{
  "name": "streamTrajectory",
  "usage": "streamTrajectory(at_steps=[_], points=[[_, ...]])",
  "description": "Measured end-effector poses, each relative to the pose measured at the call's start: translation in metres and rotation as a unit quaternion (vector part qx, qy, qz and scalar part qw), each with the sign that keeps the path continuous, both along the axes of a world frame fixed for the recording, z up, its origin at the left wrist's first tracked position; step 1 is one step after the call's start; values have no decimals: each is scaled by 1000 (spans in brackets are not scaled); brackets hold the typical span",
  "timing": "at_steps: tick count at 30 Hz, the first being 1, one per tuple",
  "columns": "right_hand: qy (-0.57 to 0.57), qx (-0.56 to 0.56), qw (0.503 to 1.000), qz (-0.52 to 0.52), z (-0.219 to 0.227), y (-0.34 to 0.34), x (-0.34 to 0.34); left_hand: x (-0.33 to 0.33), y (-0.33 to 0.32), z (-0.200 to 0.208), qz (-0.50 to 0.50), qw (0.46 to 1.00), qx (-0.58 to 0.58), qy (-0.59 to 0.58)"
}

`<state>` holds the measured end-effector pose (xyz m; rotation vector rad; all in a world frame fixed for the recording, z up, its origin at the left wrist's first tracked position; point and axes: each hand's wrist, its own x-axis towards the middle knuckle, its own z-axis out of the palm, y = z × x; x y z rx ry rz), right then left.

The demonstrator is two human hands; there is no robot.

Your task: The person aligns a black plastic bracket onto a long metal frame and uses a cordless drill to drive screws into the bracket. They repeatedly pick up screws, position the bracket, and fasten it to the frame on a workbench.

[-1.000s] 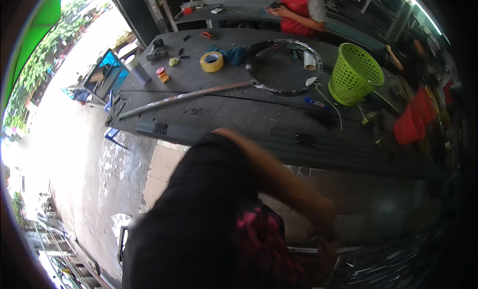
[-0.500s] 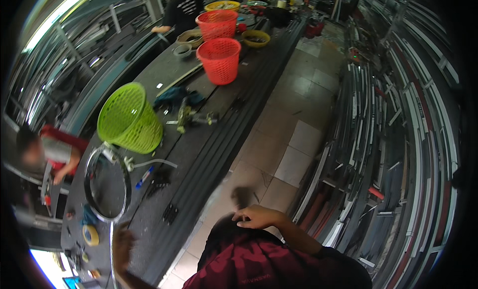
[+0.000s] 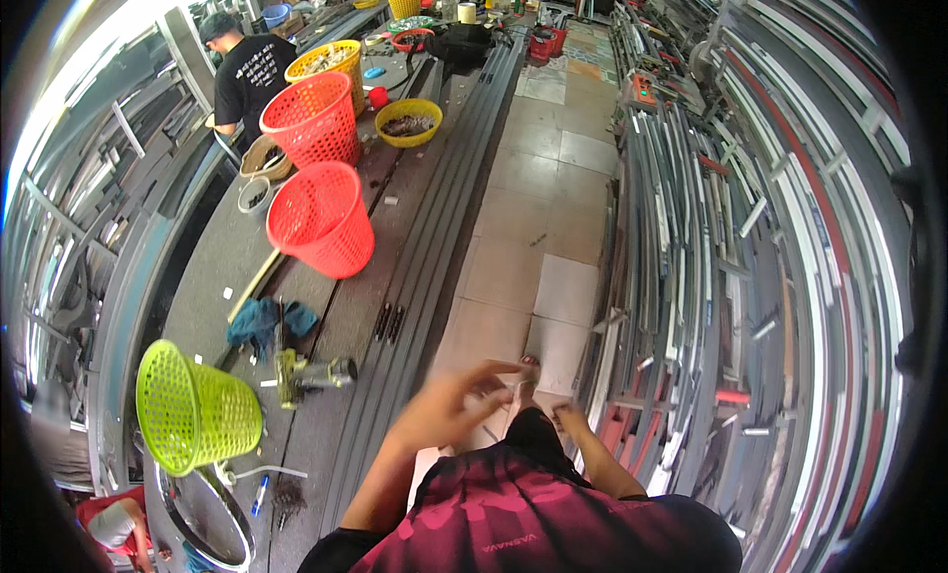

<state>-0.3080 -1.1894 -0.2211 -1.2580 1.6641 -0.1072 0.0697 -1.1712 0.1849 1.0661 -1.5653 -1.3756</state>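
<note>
My left hand (image 3: 456, 403) is raised in front of my dark red shirt, blurred, with its fingers apart and nothing in it. It hangs over the pale tiled floor (image 3: 553, 227), just right of the long dark workbench (image 3: 415, 277). My right hand (image 3: 571, 417) is lower and smaller in view, close to the foot of the rack of metal profiles (image 3: 691, 277). Its fingers look curled, but I cannot make out whether they hold anything. A thin pale piece (image 3: 525, 373) shows between the two hands, too blurred to name.
On the bench stand two red baskets (image 3: 318, 217), a green basket (image 3: 193, 407), yellow baskets (image 3: 409, 121), a power tool (image 3: 308, 373) and a blue cloth (image 3: 265, 320). A person in a black shirt (image 3: 249, 71) works at the far left. A sleeve in red (image 3: 111, 522) shows at the lower left.
The view has swung from the bench to along the aisle. Both my hands have come up in front of me, the left one spread.
</note>
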Motion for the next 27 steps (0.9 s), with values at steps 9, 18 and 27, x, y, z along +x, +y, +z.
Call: streamTrajectory(at_steps=[9,18,27], points=[[-142,148,951,-230,-80,-271,-80,13,-191,-59,321,941,61,87],[-274,-30,961,-9,111,-653,8,108,-515,-76,508,835,-91,-189],[-258,45,959,112,89,-744,77,237,-677,-155,426,759,7,-493]])
